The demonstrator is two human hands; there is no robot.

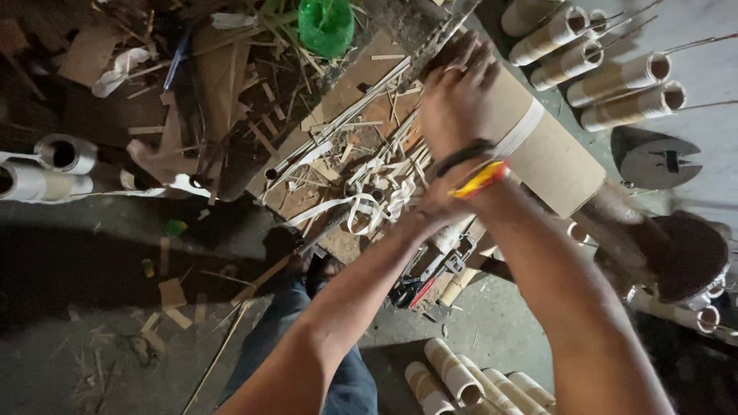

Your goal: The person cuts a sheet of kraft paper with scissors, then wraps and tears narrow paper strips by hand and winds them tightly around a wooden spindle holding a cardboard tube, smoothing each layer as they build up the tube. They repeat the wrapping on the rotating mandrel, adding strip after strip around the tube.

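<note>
the right hand (455, 96) lies palm-down on the upper end of a large brown cardboard tube (538, 150), fingers curled over its far edge and closed on it. dark and yellow-red bands (478, 170) circle that wrist, and a pale strip (523, 129) wraps the tube just beside it. the left hand (430, 211) sits below the right wrist, mostly hidden behind it; whether it is open or closed cannot be told. the tube lies slanted across a cluttered wooden board (350, 100), its lower end pointing toward the right edge of the view. loose white strips (369, 204) curl on the board just left of the hands, among thin sticks and splinters. past the tube, at upper right, a row of smaller tubes with thin rods (607, 73) lies on the grey floor, with a dark metal plate (653, 157) nearby. more small tubes (469, 380) lie at the bottom. a green plastic bag (326, 27) sits at the top, and white rolls (46, 165) at far left. the person's jeans (307, 338) show below.
</note>
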